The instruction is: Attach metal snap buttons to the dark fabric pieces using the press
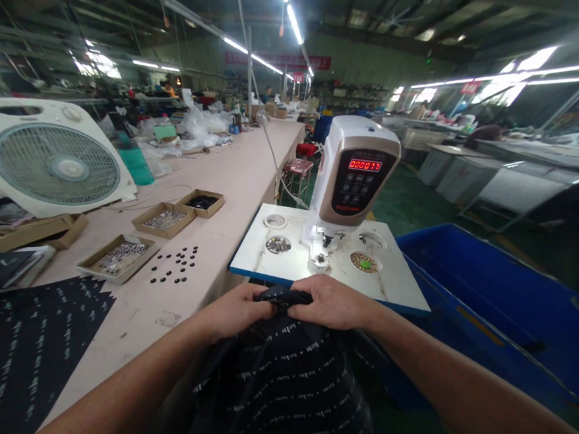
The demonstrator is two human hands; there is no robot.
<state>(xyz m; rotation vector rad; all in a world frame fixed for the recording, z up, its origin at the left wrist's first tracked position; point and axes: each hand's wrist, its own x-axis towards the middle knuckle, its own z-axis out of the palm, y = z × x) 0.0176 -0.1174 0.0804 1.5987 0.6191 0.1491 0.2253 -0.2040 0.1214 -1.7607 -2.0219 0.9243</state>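
Both hands grip the top edge of a black fabric piece [286, 382] printed with rows of small white lettering; it hangs down toward my lap. My left hand [236, 310] pinches the bunched edge from the left, thumb on top. Close by on the right, my right hand [328, 300] pinches the same edge. Just beyond the hands stands a white snap-fastening machine [353, 173] with a red lit display. Its white table plate [252, 256] has round recesses holding small metal parts, one with a green piece on top. The fingertips' undersides are hidden by the cloth.
On the long table [212, 242] at left are small cardboard trays [121, 258] of metal fasteners and several loose black snap caps [176, 264]. More printed black fabric [35, 347] lies nearer. A box fan [61, 153] stands behind. A blue bin [514, 307] is at right.
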